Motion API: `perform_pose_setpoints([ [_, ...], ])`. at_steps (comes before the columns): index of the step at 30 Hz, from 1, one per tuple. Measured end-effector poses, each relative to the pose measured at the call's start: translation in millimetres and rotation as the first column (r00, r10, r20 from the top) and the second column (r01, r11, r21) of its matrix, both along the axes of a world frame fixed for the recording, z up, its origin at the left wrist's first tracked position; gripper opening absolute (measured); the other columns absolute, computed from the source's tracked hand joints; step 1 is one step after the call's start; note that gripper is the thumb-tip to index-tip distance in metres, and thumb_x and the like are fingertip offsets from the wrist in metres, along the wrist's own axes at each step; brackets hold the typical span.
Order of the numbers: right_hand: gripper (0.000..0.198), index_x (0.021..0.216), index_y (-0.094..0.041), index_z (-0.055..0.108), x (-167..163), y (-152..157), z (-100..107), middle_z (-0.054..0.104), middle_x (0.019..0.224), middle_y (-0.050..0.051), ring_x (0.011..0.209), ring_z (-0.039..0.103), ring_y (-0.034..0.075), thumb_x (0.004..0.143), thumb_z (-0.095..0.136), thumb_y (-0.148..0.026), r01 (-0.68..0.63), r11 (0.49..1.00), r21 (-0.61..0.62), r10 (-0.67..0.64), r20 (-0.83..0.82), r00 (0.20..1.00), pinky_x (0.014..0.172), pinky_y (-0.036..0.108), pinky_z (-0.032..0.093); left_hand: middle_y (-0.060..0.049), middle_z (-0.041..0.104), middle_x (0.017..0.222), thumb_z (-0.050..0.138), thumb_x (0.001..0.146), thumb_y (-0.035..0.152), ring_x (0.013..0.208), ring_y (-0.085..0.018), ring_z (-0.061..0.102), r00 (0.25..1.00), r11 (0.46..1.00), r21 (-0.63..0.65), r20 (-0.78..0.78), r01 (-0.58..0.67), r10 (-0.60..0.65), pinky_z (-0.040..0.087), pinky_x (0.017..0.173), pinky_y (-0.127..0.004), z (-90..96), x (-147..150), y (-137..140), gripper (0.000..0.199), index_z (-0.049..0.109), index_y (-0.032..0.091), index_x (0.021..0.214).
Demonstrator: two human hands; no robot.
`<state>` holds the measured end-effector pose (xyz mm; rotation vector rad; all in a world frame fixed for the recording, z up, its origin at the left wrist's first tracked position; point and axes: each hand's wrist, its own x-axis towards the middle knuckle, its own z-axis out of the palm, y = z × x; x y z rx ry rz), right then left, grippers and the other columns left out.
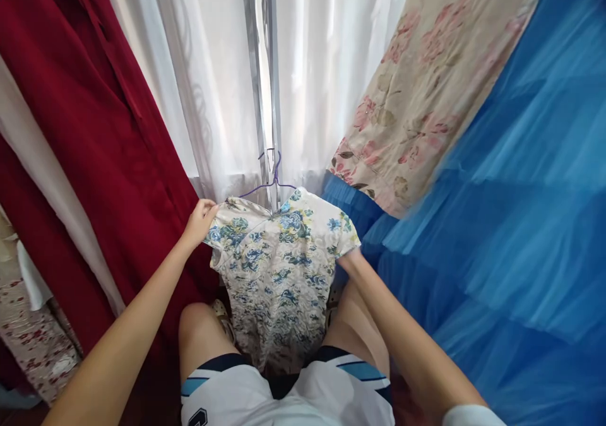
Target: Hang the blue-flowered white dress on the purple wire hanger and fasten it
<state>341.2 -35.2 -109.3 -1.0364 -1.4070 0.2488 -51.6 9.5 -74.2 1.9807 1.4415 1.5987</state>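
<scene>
Holds up a short-sleeved white blouse (284, 268), printed with blue flowers and green leaves, just below the centre of the view and hanging down between two bare knees (196, 325). Pinches the garment at its ten o'clock, at the top of one sleeve, between thumb and fingers of the left hand (202, 216). Reaches toward its two o'clock, at the opposite sleeve, with the right hand (349, 259), largely hidden by the cloth; cannot tell whether spread or closed there. Fitted at the neckline, at twelve o'clock, on a purple hanger (276, 177), hook up in front of upright metal strips (272, 72). Backed at twelve o'clock by a sheer white curtain (312, 85). Flanked from eight to eleven o'clock by deep-red fabric (95, 110). Bordered at two o'clock by a beige garment (402, 117) with pink flowers, next to layered blue tulle (511, 236) at three. Edged at six o'clock by white shorts (322, 391) with navy and teal trim.
</scene>
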Motion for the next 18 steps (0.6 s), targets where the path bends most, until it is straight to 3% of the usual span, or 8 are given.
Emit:
perform_pose_setpoints([
  [2,0.06,0.098,-0.019,0.07,8,-4,3,0.073,0.091,0.01,0.089,0.071,0.027,0.094,0.035,-0.068,-0.189,0.981,-0.051,0.168,-0.27,0.948,0.074,0.038,0.058,0.0,0.058,0.073,0.061,0.083,0.049,0.068,-0.015,0.056,0.975,0.994,-0.055,0.203,0.099,-0.086,0.045,0.062,-0.024,-9.4,-2,-7,0.034,0.06,0.016,0.09],
  [5,0.045,0.092,-0.019,0.07,13,-6,12,0.073,0.077,0.005,0.081,0.072,0.026,0.079,0.067,-0.062,-0.481,0.875,-0.059,0.332,-0.651,0.683,0.074,0.038,0.059,0.001,0.06,0.07,0.069,0.077,0.049,0.062,-0.013,0.056,0.87,0.99,0.036,0.475,0.133,-0.135,0.043,0.057,-0.021,-5.8,7,-25,0.036,0.064,0.015,0.089],
  [7,0.035,0.09,-0.019,0.068,14,0,23,0.073,0.074,0.003,0.08,0.072,0.025,0.075,0.077,-0.049,-0.53,0.846,-0.053,0.329,-0.73,0.6,0.077,0.038,0.059,-0.001,0.064,0.074,0.072,0.075,0.047,0.066,-0.014,0.059,0.81,0.984,0.056,0.561,0.167,-0.17,0.046,0.06,-0.022,8.7,17,-38,0.036,0.066,0.015,0.091],
  [9,0.031,0.088,-0.018,0.066,16,11,37,0.073,0.074,0.004,0.081,0.072,0.025,0.079,0.073,-0.047,-0.522,0.852,-0.041,0.304,-0.774,0.556,0.078,0.039,0.06,-0.003,0.067,0.079,0.073,0.075,0.044,0.069,-0.016,0.062,0.787,0.967,0.014,0.578,0.254,-0.215,0.048,0.063,-0.023,29.0,28,-48,0.037,0.069,0.014,0.095],
  [13,0.035,0.091,-0.016,0.063,33,30,66,0.073,0.082,0.007,0.088,0.071,0.024,0.091,0.055,-0.05,-0.454,0.891,-0.001,0.251,-0.832,0.495,0.08,0.043,0.059,-0.006,0.07,0.09,0.068,0.075,0.032,0.074,-0.018,0.064,0.827,0.917,-0.093,0.475,0.388,-0.301,0.049,0.065,-0.026,70.3,52,-50,0.041,0.069,0.016,0.112],
  [16,0.037,0.098,-0.016,0.062,47,20,76,0.072,0.09,0.006,0.091,0.07,0.023,0.092,0.055,-0.051,-0.353,0.932,0.083,0.267,-0.816,0.513,0.08,0.041,0.058,-0.005,0.071,0.096,0.061,0.07,0.016,0.078,-0.018,0.063,0.923,0.933,-0.104,0.223,0.343,-0.314,0.048,0.07,-0.027,88.3,67,-38,0.041,0.071,0.016,0.109],
  [18,0.037,0.104,-0.017,0.061,50,-5,69,0.07,0.095,0.004,0.09,0.069,0.02,0.09,0.058,-0.051,-0.232,0.964,0.129,0.239,-0.798,0.554,0.079,0.037,0.058,-0.004,0.071,0.098,0.055,0.07,0.011,0.083,-0.019,0.062,0.955,0.955,-0.035,0.001,0.295,-0.295,0.047,0.075,-0.028,88.8,76,-31,0.038,0.072,0.016,0.104],
])
